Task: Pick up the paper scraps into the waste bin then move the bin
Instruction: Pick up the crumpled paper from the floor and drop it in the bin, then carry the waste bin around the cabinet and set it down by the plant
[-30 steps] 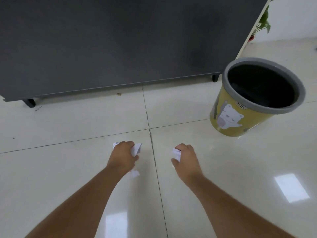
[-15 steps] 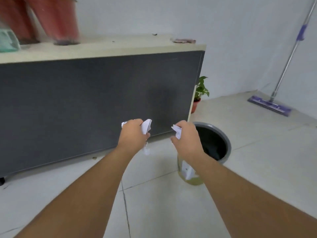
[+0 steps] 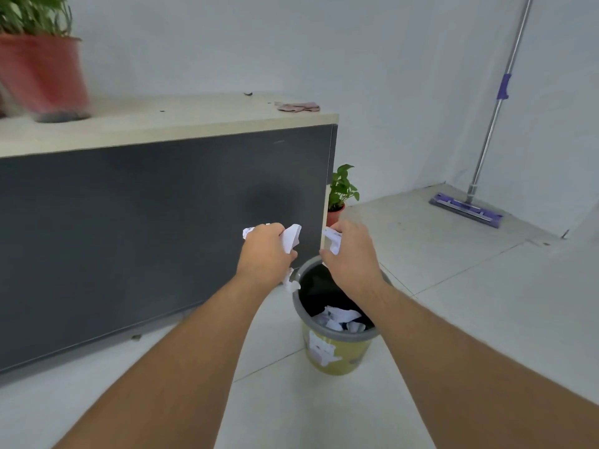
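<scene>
A yellow waste bin point(image 3: 335, 353) with a grey rim and a white bear print stands on the tiled floor beside the cabinet's right end. Several crumpled white paper scraps point(image 3: 340, 317) lie inside it. My left hand point(image 3: 265, 252) is closed around white paper scraps point(image 3: 290, 238), held just left of the bin's rim. My right hand point(image 3: 351, 254) hovers over the bin's far rim, gripping another white scrap point(image 3: 333, 238). Both hands are raised above the bin's mouth.
A long dark grey cabinet point(image 3: 146, 228) with a light top fills the left. A red plant pot point(image 3: 43, 76) stands on it. A small potted plant point(image 3: 339, 196) sits behind the cabinet's corner. A purple mop point(image 3: 466, 205) leans in the right corner.
Both hands have lifted from the floor with the scraps and moved right, over the bin. The view has tilted up, showing the cabinet top and wall.
</scene>
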{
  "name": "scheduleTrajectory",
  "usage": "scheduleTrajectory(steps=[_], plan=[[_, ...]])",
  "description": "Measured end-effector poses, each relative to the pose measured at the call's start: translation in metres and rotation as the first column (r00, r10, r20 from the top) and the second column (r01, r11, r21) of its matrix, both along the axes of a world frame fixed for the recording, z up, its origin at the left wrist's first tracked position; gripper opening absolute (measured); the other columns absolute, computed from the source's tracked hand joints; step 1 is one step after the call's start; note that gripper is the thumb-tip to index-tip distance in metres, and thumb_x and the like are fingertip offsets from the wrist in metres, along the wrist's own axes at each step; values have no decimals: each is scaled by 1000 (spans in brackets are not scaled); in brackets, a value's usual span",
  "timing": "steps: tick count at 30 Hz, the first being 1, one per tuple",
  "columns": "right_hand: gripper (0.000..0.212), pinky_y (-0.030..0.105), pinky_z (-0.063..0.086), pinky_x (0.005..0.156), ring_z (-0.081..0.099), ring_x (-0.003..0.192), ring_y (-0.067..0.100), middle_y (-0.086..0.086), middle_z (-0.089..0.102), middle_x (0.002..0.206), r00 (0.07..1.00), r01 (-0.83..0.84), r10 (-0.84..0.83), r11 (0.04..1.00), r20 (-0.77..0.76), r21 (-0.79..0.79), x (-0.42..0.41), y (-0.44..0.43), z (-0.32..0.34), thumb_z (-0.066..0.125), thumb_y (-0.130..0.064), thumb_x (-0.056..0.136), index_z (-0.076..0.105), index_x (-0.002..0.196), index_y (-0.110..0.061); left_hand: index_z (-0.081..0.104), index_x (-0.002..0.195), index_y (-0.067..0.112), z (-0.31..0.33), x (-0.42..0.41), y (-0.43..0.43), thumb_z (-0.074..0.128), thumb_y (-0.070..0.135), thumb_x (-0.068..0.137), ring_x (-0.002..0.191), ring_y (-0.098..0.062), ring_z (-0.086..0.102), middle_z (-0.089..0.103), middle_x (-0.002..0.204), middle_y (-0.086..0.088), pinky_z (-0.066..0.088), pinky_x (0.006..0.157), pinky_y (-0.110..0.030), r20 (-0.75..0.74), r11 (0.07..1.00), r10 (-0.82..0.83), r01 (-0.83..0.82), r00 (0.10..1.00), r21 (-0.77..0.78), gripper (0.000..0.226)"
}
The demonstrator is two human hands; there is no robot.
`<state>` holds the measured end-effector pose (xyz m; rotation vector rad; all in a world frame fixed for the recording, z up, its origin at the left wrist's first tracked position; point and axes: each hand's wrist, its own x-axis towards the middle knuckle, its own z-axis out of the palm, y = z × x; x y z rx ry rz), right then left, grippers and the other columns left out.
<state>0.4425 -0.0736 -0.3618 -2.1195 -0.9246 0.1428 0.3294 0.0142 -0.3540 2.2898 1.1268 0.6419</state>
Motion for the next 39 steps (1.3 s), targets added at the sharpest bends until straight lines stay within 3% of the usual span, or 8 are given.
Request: scheduleTrajectory(steps=[6, 13, 17, 19, 22, 25, 32, 39], plan=[[42, 30, 51, 92, 51, 95, 14, 0, 48, 114, 1000, 7, -8, 998, -23, -56, 12, -12, -21, 69, -14, 90, 52, 128, -16, 52, 83, 7, -21, 20, -10, 63, 7, 89, 95, -33, 61, 66, 98, -18, 54, 86, -46, -114, 997, -53, 60, 992, 52, 12], [43, 41, 54, 94, 59, 102, 24, 7, 51, 122, 994, 87, -96, 986, -57, -146, 54, -23, -77, 71, -15, 88, 52, 127, -14, 56, 85, 9, -78, 72, -9, 72, 18, 84, 80, -21, 51, 56, 91, -6, 41, 68, -30, -113, 997, -82, 81, 990, -18, 19], [61, 41, 51, 94, 57, 108, 28, 10, 45, 129, 987, 79, -112, 962, -115, -260, 81, -18, -105, 72, -24, 85, 42, 137, -14, 49, 82, 13, -100, 101, -9, 71, 18, 82, 84, -22, 48, 52, 92, -7, 36, 63, -28, -135, 990, -113, 100, 984, -98, 23], [75, 42, 49, 99, 52, 120, 30, 12, 38, 141, 982, 28, -78, 961, -174, -274, 91, -15, -114, 73, -23, 84, 32, 147, -21, 59, 98, 18, -110, 113, -6, 73, 25, 79, 96, -26, 55, 57, 102, -8, 39, 67, -26, -194, 974, -178, 145, 965, -174, 25], [83, 45, 46, 106, 48, 128, 30, 11, 35, 149, 975, -11, -45, 968, -216, -249, 101, -14, -121, 70, -14, 83, 26, 152, -28, 41, 145, 19, -118, 119, -1, 79, 21, 79, 123, -26, 53, 48, 143, -6, 47, 94, -35, -236, 938, -267, 196, 934, -286, 76], [75, 46, 48, 104, 51, 123, 28, 10, 46, 142, 982, 17, -62, 971, -180, -240, 104, -16, -130, 68, -14, 82, 34, 148, -24, 40, 146, 21, -121, 117, 8, 77, 14, 80, 125, -26, 54, 50, 145, -6, 49, 103, -41, -222, 935, -291, 226, 931, -274, 76], [62, 41, 47, 104, 52, 122, 29, 12, 39, 142, 969, 91, -138, 970, -204, -225, 105, -25, -147, 62, -20, 92, 36, 149, -20, 54, 131, 23, -144, 83, 28, 73, 24, 84, 107, -25, 60, 56, 130, -5, 52, 86, -34, -129, 971, -70, 38, 989, -237, 51], [66, 48, 45, 97, 39, 128, 37, 20, 36, 141, 920, 311, -378, 863, -103, -398, 118, -38, -168, 60, -28, 92, 29, 149, -16, 19, 155, 19, -178, 53, 21, 67, 34, 89, 133, -34, 44, 32, 154, -13, 42, 101, -43, -121, 846, 137, -179, 983, -502, 83]])
